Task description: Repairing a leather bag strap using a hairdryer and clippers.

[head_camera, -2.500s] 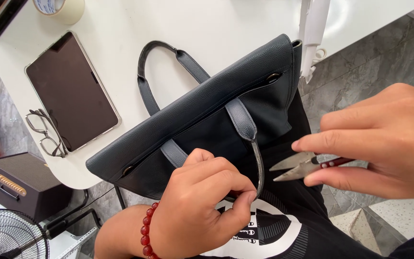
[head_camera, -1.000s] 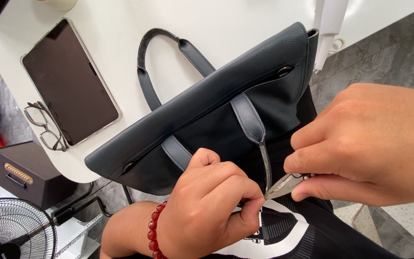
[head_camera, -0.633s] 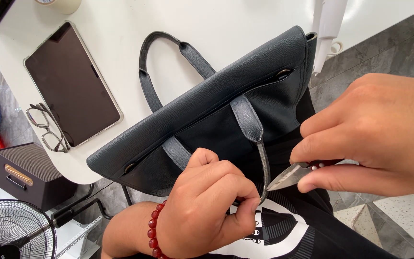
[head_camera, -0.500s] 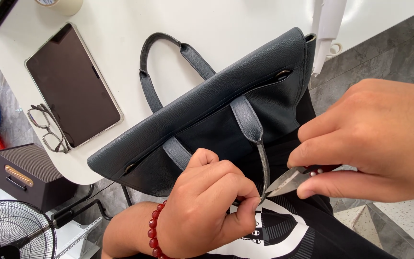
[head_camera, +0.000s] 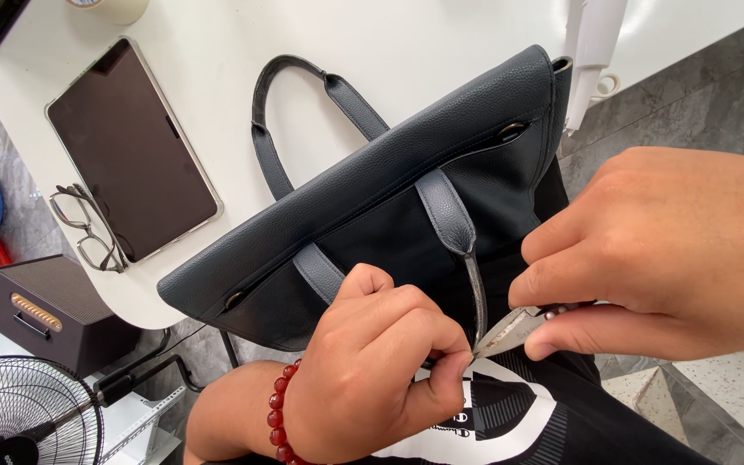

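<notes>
- Head view: the left hand (head_camera: 372,370) is clenching around the lower end of the thin dark leather handle strap (head_camera: 475,293) of the dark navy pebbled-leather tote bag (head_camera: 389,198), pinching it between thumb and forefinger; a red bead bracelet (head_camera: 279,412) is sitting on that wrist.
- The right hand (head_camera: 665,250) is gripping small silver thread snips (head_camera: 510,331), fingers squeezing the grips; the blade tips are touching the strap end right at the left thumb.
- Change: 2.5 s ago the snips were hovering apart from the strap with blades open; since then the right hand has been closing in, and now the tips are meeting the strap, blades looking nearly shut. Judging from that, the trimming at the strap end is under way, not just being lined up.
- The bag is lying half on the white counter (head_camera: 406,52), its lower part hanging over the edge toward the person's lap; it has barely been shifting across the frames.
- Lying untouched on the counter: a dark rectangular tablet (head_camera: 131,151) and thin-framed glasses (head_camera: 88,228) just beside it.
- Below the counter edge: a wire fan (head_camera: 19,413) and a small dark box (head_camera: 53,310).
</notes>
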